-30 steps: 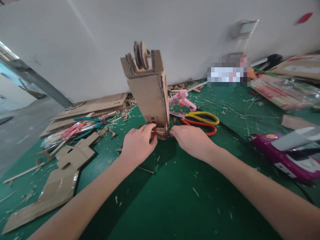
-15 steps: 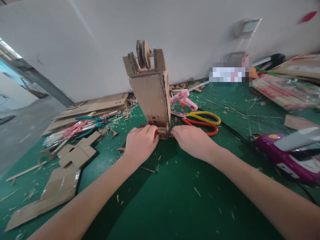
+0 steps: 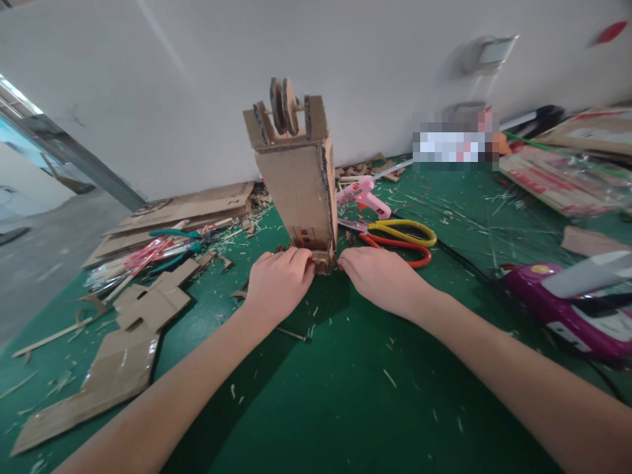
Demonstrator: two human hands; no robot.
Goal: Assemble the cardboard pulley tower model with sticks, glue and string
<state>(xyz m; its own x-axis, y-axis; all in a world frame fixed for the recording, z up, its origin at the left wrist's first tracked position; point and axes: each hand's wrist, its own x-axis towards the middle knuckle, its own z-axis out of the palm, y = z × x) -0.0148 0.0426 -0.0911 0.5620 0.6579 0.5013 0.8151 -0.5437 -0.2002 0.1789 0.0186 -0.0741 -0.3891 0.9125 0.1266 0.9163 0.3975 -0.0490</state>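
Note:
A tall cardboard tower (image 3: 302,191) stands upright on the green table. At its top, two cardboard discs (image 3: 284,106) form a pulley wheel on a thin stick between cardboard uprights. A red thread (image 3: 291,172) runs from the pulley down the tower's front toward its low front ledge (image 3: 323,262). My left hand (image 3: 281,280) is closed at the left of that ledge, its fingers curled on the tower's base. Just right of the base my right hand (image 3: 375,273) is closed in a pinch, and whatever lies between its fingertips is hidden.
Beyond my right hand lie scissors (image 3: 402,240) with yellow and red handles and a pink glue gun (image 3: 368,197). A purple device (image 3: 563,316) sits at the right. Cut cardboard pieces (image 3: 121,355), teal-handled pliers (image 3: 178,253) and cardboard sheets (image 3: 192,210) lie at the left. Scraps dot the table.

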